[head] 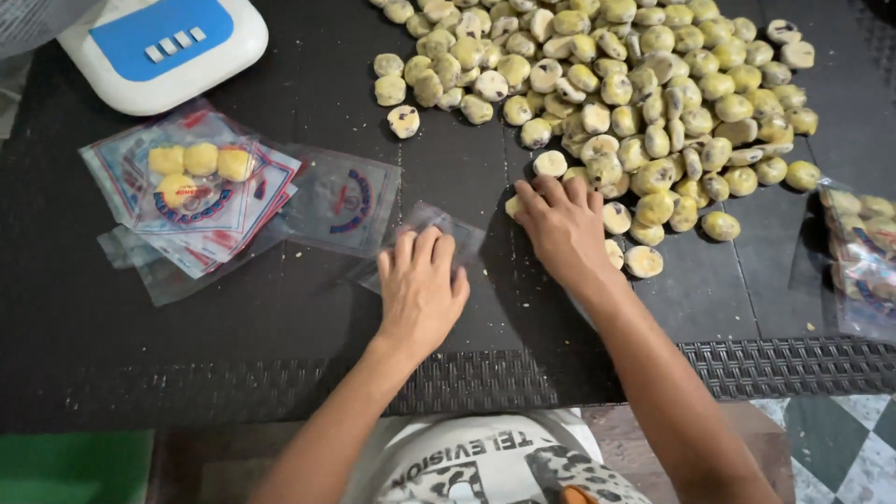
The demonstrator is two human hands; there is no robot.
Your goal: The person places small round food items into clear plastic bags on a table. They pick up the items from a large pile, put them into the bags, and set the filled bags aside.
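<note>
The left hand [420,285] lies palm down with fingers spread on a small clear plastic bag [439,233], pinning it flat against the dark table [280,317]; it presses rather than grips, which keeps the flimsy bag from sliding. Just beside it, the right hand [563,227] rests palm down at the near edge of a big heap of small round yellow cookies [644,84]. Its fingers are loosely curled over one cookie [512,206] that peeks out at the fingertips; whether it is gripped or only covered I cannot tell. Both hands sit toward the near edge of the table, so bag and heap are within easy reach of each other.

Left of the pinned bag lies a loose stack of empty printed bags [341,201], and on them, toward the left edge, a filled bag with a few yellow cookies [198,173]. At the far left corner stands a white and blue kitchen scale [159,47]. More filled bags [863,247] lie at the right edge. A woven mat border [793,366] runs along the near edge.
</note>
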